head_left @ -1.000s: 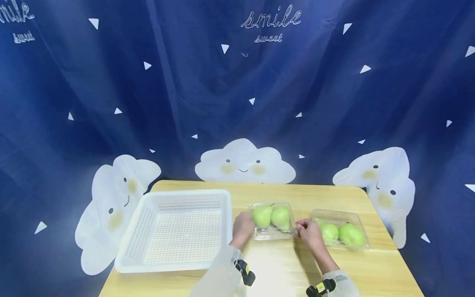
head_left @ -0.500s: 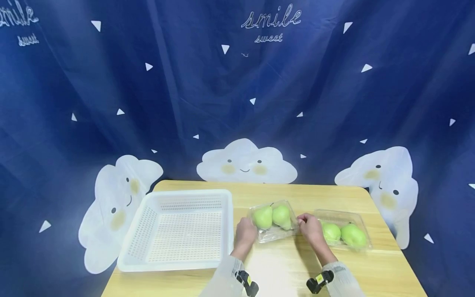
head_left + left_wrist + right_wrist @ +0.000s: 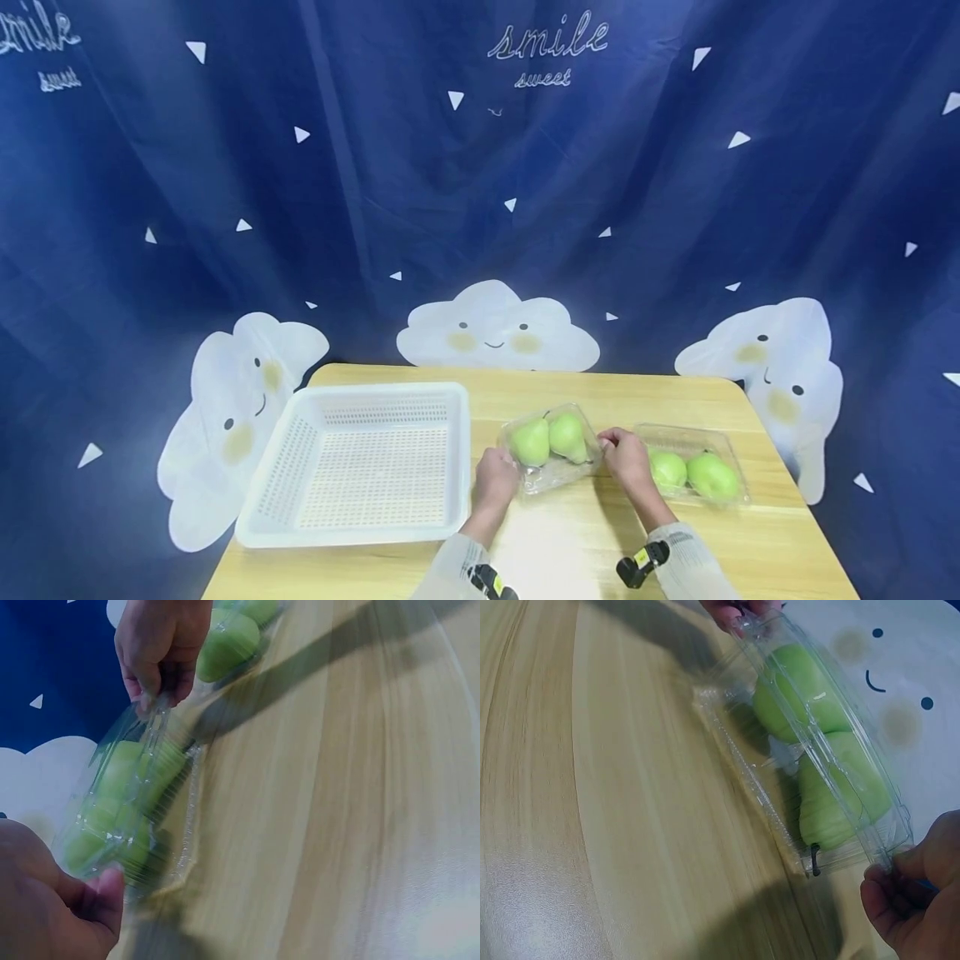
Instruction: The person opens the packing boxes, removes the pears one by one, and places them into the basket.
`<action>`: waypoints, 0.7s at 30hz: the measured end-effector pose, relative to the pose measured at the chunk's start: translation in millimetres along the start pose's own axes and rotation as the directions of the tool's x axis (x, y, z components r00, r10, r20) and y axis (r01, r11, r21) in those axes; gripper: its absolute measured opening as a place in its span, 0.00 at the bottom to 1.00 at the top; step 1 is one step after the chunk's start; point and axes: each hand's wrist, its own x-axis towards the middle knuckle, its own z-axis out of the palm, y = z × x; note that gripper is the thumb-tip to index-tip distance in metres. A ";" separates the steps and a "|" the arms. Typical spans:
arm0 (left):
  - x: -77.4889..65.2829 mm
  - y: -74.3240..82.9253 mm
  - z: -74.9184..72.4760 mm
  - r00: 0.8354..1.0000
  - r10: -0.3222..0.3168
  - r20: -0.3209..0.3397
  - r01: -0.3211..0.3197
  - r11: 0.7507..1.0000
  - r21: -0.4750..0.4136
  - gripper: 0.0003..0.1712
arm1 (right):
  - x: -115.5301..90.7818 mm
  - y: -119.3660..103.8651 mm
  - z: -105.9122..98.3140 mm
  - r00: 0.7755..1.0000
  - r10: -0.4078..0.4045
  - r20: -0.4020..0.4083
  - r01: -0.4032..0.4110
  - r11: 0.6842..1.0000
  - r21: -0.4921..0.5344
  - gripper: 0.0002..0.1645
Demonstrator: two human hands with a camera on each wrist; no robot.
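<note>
A clear plastic clamshell box (image 3: pixel 557 478) stands askew near the middle of the wooden table, with two green pears (image 3: pixel 530 442) side by side in it. My left hand (image 3: pixel 497 478) pinches its left end between thumb and fingers. At the opposite end, my right hand (image 3: pixel 628 457) pinches the plastic edge at a corner. In the right wrist view, a ridged strip of the box (image 3: pixel 795 724) runs from one hand to the other across the pears. One pear's dark stem (image 3: pixel 815 859) shows near the right hand.
A second clear clamshell box (image 3: pixel 678 435) with two green pears (image 3: pixel 712 476) lies just right of the right hand. To the left stands a white perforated plastic basket (image 3: pixel 352 537). Behind the table (image 3: pixel 555 550) hangs a blue curtain (image 3: pixel 420 183) with cloud prints.
The box has turned counter-clockwise in the head view: its left end came nearer with the left hand, and its right end went slightly farther away with the right hand.
</note>
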 end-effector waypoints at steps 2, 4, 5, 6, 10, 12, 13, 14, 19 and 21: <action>-1.5 -0.8 -0.2 1.000 -0.005 -0.004 0.004 0.998 -0.056 0.15 | 0.7 0.1 0.2 1.000 -0.008 -0.011 0.008 1.000 0.000 0.10; -3.8 -0.8 -0.7 1.000 0.005 -0.002 -0.006 0.992 -0.124 0.11 | 1.5 0.1 0.2 1.000 -0.010 -0.018 0.010 1.000 -0.002 0.10; -4.9 -1.2 -0.8 1.000 0.012 0.002 -0.011 0.988 -0.157 0.10 | 2.1 0.1 0.1 1.000 -0.008 -0.019 0.008 1.000 -0.003 0.10; -6.2 -1.6 -1.0 1.000 0.022 0.003 -0.021 0.981 -0.192 0.09 | 2.6 0.0 -0.1 1.000 -0.009 -0.020 0.009 1.000 -0.006 0.10; -11.0 -3.6 -2.5 0.999 0.042 0.012 -0.036 0.948 -0.315 0.07 | 4.7 -0.6 -1.1 1.000 -0.020 -0.009 0.020 1.000 -0.015 0.10; -13.3 -4.4 -3.9 0.999 0.044 0.014 -0.036 0.935 -0.352 0.09 | 5.7 -1.2 -1.8 0.999 -0.034 -0.004 0.034 0.999 -0.019 0.10; -14.4 -4.7 -4.7 0.999 0.042 0.017 -0.033 0.932 -0.361 0.10 | 5.9 -1.4 -2.2 0.999 -0.038 0.000 0.038 0.999 -0.020 0.10; -15.4 -5.5 -5.1 0.999 0.045 0.019 -0.035 0.931 -0.364 0.10 | 6.3 -1.2 -2.4 0.999 -0.042 0.004 0.042 0.999 -0.022 0.10; -17.7 -9.3 -4.5 0.998 0.059 0.022 -0.047 0.927 -0.371 0.11 | 5.2 -0.1 -4.1 0.999 -0.039 0.020 0.040 0.999 -0.030 0.11; -18.1 -10.1 -3.4 0.998 0.063 0.025 -0.049 0.927 -0.371 0.10 | 5.1 0.0 -5.0 0.999 -0.039 0.024 0.040 0.999 -0.029 0.11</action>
